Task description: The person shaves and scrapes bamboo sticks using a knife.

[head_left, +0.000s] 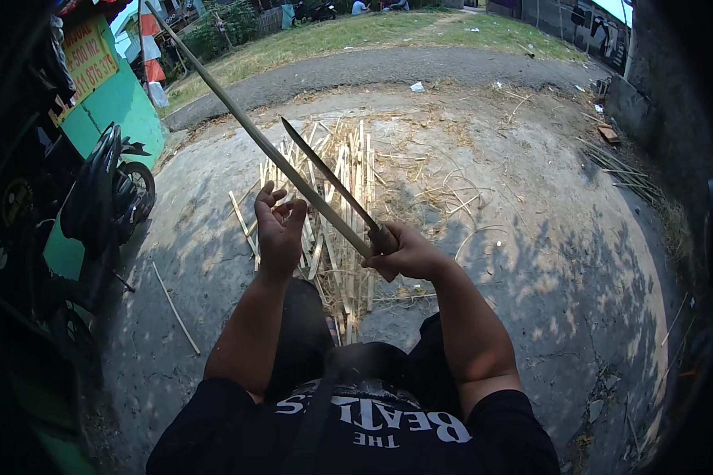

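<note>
My right hand is closed around the wooden handle of a machete. Its long dark blade points up and away to the left. A long greenish bamboo strip slants from the upper left down to my right hand, where its near end lies against the fingers beside the handle. It appears to be pinched there together with the machete. My left hand is raised just left of the strip, palm turned up, fingers apart and curved, holding nothing. A gap seems to show between it and the strip.
Split bamboo strips lie piled on the concrete ground beyond and below my hands. A single strip lies to the left, near a parked motorcycle. Thin curled shavings are scattered right of the pile. More sticks lie at the far right.
</note>
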Demonstrator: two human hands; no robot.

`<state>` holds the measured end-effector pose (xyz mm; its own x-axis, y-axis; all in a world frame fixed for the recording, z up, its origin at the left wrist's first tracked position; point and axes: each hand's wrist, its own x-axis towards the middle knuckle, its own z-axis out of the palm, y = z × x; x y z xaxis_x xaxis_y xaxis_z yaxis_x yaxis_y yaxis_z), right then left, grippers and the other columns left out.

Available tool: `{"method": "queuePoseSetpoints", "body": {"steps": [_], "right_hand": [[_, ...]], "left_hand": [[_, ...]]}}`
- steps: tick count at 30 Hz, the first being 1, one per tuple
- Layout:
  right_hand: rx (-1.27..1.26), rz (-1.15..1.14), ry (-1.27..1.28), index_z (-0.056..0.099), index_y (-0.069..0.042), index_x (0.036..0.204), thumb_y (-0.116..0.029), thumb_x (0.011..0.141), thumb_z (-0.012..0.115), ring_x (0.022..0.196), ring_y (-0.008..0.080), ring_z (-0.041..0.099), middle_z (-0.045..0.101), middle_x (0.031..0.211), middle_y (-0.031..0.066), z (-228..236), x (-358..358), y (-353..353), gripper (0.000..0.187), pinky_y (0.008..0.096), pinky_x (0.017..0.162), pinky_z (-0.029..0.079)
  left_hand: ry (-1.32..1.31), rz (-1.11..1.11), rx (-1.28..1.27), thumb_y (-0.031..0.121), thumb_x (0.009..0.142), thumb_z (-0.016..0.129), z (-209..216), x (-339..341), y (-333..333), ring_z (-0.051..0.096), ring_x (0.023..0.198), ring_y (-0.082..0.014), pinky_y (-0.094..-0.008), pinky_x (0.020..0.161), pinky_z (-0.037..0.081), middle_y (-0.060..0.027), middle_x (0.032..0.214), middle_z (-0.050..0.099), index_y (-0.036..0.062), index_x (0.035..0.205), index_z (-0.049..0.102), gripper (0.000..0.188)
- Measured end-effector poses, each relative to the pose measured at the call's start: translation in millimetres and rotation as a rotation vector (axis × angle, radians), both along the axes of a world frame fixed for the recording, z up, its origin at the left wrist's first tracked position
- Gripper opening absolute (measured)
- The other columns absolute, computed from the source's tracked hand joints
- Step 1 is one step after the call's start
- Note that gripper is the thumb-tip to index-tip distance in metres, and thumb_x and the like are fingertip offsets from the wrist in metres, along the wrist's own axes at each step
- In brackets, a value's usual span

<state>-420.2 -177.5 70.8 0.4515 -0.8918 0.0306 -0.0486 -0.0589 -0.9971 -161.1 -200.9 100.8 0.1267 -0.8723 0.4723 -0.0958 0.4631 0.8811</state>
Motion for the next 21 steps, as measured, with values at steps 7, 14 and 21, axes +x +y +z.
{"method": "queuePoseSetpoints", "body": {"steps": [7, 14, 21], "right_hand": [[0.006, 0.366, 0.195, 0.059, -0.005, 0.115, -0.02, 0.081, 0.085, 0.091, 0.0148, 0.07, 0.072, 0.099, 0.0067, 3, 19, 2, 0.045, 0.0315, 0.076, 0.055], [0.137, 0.705, 0.182, 0.058, -0.002, 0.12, -0.018, 0.081, 0.085, 0.085, 0.0154, 0.067, 0.069, 0.098, 0.0057, -14, 55, -7, 0.05, 0.0309, 0.075, 0.055], [0.235, 0.767, 0.058, 0.054, 0.0, 0.119, -0.012, 0.086, 0.08, 0.092, 0.0189, 0.072, 0.072, 0.101, 0.0116, -16, 44, -15, 0.043, 0.0339, 0.083, 0.057]], "left_hand": [[-0.984, 0.792, -0.453, 0.011, 0.08, 0.072, -14, 180, 29, 0.037, 0.139, -0.0411, -0.0546, 0.114, 0.033, -0.0226, 0.148, 0.034, 0.0024, 0.153, 0.028, 0.085], [-1.439, 0.409, 0.142, 0.016, 0.07, 0.079, -45, 269, 70, 0.031, 0.145, -0.0438, -0.0571, 0.117, 0.027, -0.0187, 0.151, 0.034, 0.0175, 0.151, 0.037, 0.092], [-1.608, 0.329, 0.294, 0.021, 0.074, 0.081, -71, 294, 87, 0.032, 0.144, -0.0426, -0.0565, 0.117, 0.027, -0.0187, 0.153, 0.035, 0.0182, 0.152, 0.037, 0.09]]}}
